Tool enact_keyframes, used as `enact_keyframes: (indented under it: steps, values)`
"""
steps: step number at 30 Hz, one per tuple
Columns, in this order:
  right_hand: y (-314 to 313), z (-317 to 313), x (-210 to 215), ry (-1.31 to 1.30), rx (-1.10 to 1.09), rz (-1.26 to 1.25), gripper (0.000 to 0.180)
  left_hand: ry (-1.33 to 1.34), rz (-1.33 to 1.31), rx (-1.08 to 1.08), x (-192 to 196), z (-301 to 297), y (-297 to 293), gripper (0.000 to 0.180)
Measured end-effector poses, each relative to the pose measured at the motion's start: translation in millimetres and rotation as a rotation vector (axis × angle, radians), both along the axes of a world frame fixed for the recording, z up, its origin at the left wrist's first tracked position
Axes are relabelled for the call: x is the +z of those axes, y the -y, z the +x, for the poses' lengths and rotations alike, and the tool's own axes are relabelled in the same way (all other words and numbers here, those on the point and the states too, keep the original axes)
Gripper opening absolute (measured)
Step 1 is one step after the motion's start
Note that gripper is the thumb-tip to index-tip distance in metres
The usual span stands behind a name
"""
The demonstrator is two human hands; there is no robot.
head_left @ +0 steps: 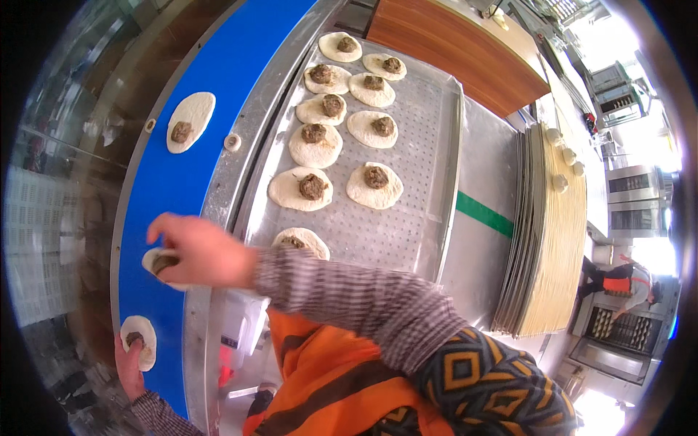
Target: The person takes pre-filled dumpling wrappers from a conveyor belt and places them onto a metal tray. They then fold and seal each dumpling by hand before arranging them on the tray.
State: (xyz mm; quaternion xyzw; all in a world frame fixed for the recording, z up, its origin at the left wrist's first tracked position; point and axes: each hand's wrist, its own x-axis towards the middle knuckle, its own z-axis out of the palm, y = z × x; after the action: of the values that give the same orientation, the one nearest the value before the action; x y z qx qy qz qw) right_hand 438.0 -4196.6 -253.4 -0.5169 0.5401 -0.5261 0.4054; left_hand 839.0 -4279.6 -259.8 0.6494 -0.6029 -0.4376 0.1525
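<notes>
My right hand [200,251] reaches across the blue conveyor belt [193,76], slightly blurred. Its curled fingers are on a dough round with meat filling [154,261], partly hidden under the hand. Nearer the lower edge, my left hand [129,369] grips the edge of another dough round [148,336], its fingers beside the brown filling. Farther up the belt lies an oval dough piece [195,109] with a lump of meat near one end. Several filled dough rounds [314,149] sit on a perforated metal tray [407,200] to the right; my right forearm partly covers the nearest one.
A metal rail [218,192] runs between belt and tray. Right of the tray stand a steel table with a green stripe [483,214] and a stack of thin boards [545,240]. A brown wooden panel [454,54] is behind. Another person [629,280] is at the far right, near a rack.
</notes>
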Motion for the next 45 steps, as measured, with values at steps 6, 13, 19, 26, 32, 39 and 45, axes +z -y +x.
enact_keyframes:
  steps: [6,13,19,26,32,39,45]
  values:
    - [-148,-113,-6,0.111,-0.318,0.264,0.039,-0.416,0.315,-0.398,44,-166,-98,0.06]
    - [-221,-137,-48,0.462,-0.631,0.248,0.038,-0.296,0.381,-1.45,-28,-383,-164,0.047]
    - [-231,-134,-38,-0.804,-0.597,0.488,0.037,-0.242,-0.52,-1.168,-20,-361,-186,0.03]
    - [-174,-130,10,-0.615,-0.492,0.311,0.03,0.416,-0.608,-0.087,16,-163,-28,0.048]
    - [-115,-97,-6,-0.717,-0.169,0.144,0.032,0.212,-0.657,-0.148,-4,-111,-21,0.041]
    - [-114,-85,-14,-0.74,-0.135,0.196,0.025,-0.439,-0.147,0.163,13,-65,-29,0.032]
    - [-130,-79,-17,-0.683,-0.163,0.313,0.022,0.451,-0.425,0.148,-42,26,-33,0.047]
